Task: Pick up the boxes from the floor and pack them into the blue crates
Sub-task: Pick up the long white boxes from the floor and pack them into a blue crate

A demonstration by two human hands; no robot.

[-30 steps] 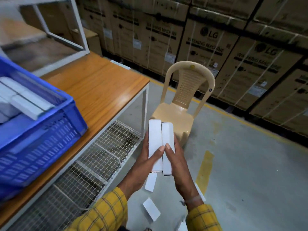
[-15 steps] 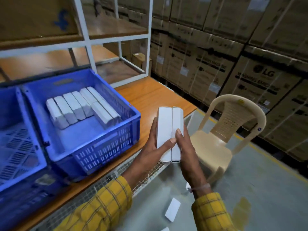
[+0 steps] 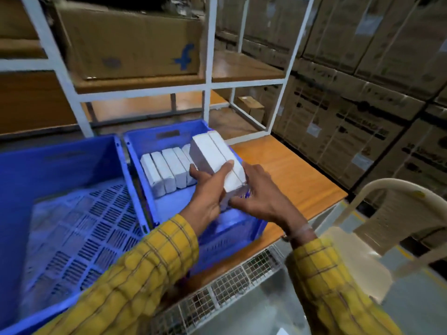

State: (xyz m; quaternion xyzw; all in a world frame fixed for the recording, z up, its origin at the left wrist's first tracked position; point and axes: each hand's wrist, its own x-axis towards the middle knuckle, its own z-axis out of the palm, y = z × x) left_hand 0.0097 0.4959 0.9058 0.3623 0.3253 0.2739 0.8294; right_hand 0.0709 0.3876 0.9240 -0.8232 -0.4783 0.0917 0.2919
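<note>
Both hands, left and right, grip two white boxes, seemingly above the right blue crate.

Left crate cut by frame edge

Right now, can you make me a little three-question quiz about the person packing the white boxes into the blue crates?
1. True or false: the left blue crate already has white boxes in it.
2. How many white boxes do the two hands carry together? A) one B) two C) four
3. Fill in: the row of packed boxes stands in the ____ blue crate.

Key:
1. False. Only its bare slotted floor shows.
2. B. The left hand and right hand hold the two held boxes side by side above the right crate.
3. Right.
</note>
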